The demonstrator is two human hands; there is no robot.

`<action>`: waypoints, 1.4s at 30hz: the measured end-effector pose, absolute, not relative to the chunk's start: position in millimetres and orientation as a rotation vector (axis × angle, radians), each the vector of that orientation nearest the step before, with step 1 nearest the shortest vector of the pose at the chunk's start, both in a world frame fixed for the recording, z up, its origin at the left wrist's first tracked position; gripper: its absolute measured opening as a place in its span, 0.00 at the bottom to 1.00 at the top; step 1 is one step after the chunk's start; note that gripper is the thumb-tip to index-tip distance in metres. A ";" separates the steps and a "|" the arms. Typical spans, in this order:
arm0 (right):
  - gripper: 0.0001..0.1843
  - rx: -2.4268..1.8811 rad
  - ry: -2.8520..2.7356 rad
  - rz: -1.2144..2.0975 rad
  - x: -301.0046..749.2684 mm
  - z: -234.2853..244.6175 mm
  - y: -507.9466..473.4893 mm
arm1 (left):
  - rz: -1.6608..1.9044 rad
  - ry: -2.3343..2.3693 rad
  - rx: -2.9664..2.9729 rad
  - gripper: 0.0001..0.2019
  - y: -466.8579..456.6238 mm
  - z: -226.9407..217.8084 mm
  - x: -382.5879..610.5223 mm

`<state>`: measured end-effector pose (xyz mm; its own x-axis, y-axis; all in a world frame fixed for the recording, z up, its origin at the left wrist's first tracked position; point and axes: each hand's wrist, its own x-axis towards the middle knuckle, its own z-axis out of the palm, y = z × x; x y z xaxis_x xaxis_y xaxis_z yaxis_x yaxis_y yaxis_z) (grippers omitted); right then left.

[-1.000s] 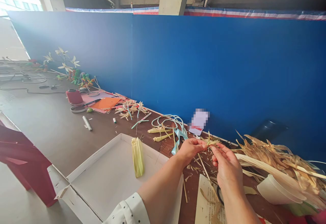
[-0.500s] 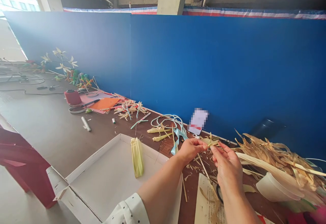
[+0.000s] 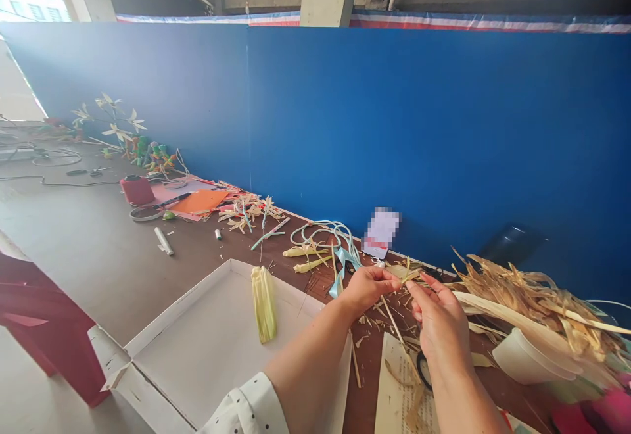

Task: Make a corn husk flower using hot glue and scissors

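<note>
Between the fingertips of both my hands is a small strip of pale corn husk [image 3: 409, 275], partly hidden by the fingers. My left hand [image 3: 365, 290] pinches its left side with thumb and forefinger. On the other side, my right hand [image 3: 440, 315] has its thumb and fingertips closed on the husk. Just left of my left hand lies a light blue ribbon [image 3: 337, 285]. A fold of yellow-green husk [image 3: 265, 305] rests in the shallow white box lid [image 3: 197, 355]. To the right of my right hand is a heap of dried brown husks [image 3: 530, 292].
A white cup [image 3: 530, 357] lies tilted at the right, near a printed sheet [image 3: 394, 381] and a roll of black tape [image 3: 422, 369]. A phone [image 3: 380, 233] leans against the blue partition [image 3: 419, 125]. Orange paper [image 3: 202, 201] and husk flowers [image 3: 116, 133] sit further left.
My hands stay together on the husk strip with small finger movements; its upright tips show less now. The whole view has shifted slightly.
</note>
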<state>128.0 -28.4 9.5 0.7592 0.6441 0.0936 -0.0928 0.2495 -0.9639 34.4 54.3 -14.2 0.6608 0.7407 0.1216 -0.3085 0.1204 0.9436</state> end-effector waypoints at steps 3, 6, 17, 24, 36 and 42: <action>0.31 -1.226 -0.542 0.548 127.4 9.4 -28.0 | 0.807 0.438 1.239 0.18 54.7 -15.3 34.5; 0.31 -1.228 -0.545 0.561 126.5 10.5 -29.1 | 0.805 0.441 1.238 0.17 54.9 -15.8 34.7; 0.28 -1.251 -0.567 0.564 126.0 8.9 -31.3 | 0.816 0.449 1.243 0.16 56.0 -17.5 36.0; 0.27 -1.242 -0.570 0.564 122.7 7.8 -33.1 | 0.814 0.452 1.224 0.17 53.6 -14.2 35.0; 0.32 -1.294 -0.532 0.502 120.1 4.4 -28.9 | 0.877 0.450 1.149 0.18 52.8 -14.5 36.5; 0.27 -1.264 -0.511 0.426 124.6 8.8 -29.1 | 0.882 0.452 1.185 0.18 52.6 -12.6 35.8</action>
